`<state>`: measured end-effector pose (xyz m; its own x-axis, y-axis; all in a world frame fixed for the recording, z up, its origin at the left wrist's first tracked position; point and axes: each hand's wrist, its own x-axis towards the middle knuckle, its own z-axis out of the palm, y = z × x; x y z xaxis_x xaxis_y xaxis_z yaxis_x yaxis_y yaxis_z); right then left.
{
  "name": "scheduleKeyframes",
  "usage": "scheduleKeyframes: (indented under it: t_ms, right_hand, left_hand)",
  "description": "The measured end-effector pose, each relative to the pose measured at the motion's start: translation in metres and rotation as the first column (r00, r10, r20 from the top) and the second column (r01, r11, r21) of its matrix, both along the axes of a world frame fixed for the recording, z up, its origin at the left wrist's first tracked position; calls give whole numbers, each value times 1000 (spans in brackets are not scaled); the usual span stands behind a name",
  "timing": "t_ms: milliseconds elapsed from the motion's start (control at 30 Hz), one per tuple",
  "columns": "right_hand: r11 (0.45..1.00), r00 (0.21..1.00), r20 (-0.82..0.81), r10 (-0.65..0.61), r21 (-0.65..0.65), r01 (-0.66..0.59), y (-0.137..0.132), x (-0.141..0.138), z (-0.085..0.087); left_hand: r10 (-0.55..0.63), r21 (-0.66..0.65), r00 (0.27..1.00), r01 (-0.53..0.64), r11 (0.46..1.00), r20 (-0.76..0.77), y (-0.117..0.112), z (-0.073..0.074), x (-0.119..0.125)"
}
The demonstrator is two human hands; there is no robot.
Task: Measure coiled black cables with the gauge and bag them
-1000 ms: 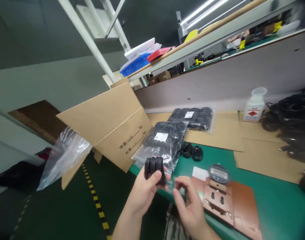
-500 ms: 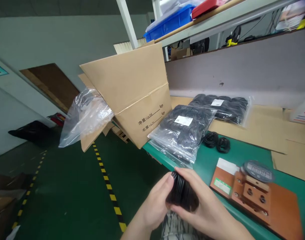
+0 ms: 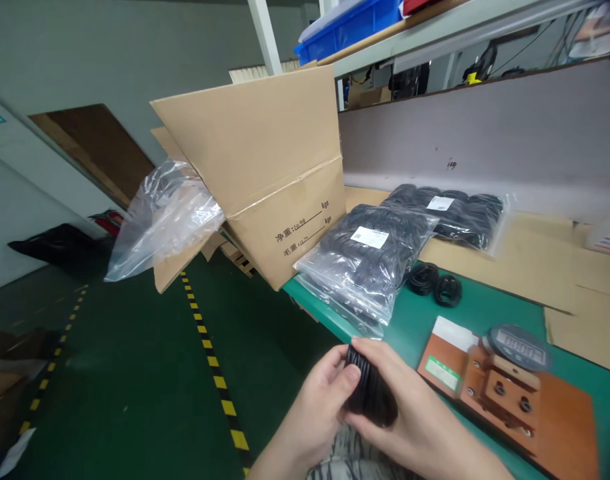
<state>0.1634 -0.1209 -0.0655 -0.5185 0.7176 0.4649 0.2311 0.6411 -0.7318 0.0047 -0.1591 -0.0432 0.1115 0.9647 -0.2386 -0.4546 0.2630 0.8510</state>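
Note:
A bundle of black rings [image 3: 369,393], thin and packed side by side, is held just off the table's front edge. My left hand [image 3: 322,400] grips its left side, with the thumb pressed on the near face. Around the right side wrap the fingers and thumb of my right hand [image 3: 402,400]. Two smaller bundles of black rings [image 3: 435,283] lie on the green table [image 3: 409,333]. Behind them are a clear zip bag [image 3: 359,267] full of black rings and a second filled bag [image 3: 449,213], both with white labels.
A digital gauge [image 3: 517,347] on an orange-brown base [image 3: 569,427] sits at the right. An open cardboard box [image 3: 285,193] stands at the table's left end, with clear plastic [image 3: 159,220] hanging out. Flat cardboard [image 3: 519,260] covers the table's back. A shelf holds a blue bin [image 3: 349,33].
My left thumb has shifted right and down over the rings, and the left fingers have curled in. The right hand keeps its hold. The camera view has moved slightly.

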Motion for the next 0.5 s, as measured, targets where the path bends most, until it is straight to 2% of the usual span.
scheduleKeyframes:
  t_ms: [100, 233, 367, 500]
  right_hand:
    - [1000, 1000, 6, 7, 6, -7, -2, 3, -1]
    - [999, 999, 24, 43, -3, -43, -5, 7, -2]
    - [995, 995, 58, 77, -76, -72, -8, 10, -7]
    - [983, 993, 66, 101, -162, -90, -14, 11, -13]
  left_hand:
    - [-89, -63, 988, 98, 993, 129, 2, -4, -2]
    - [-215, -105, 956, 239, 965, 197, 3, -13, -6]
    - [-195, -133, 957, 226, 965, 215, 2, -21, 0]
    - [-155, -178, 961, 198, 964, 231, 1, -24, 8]
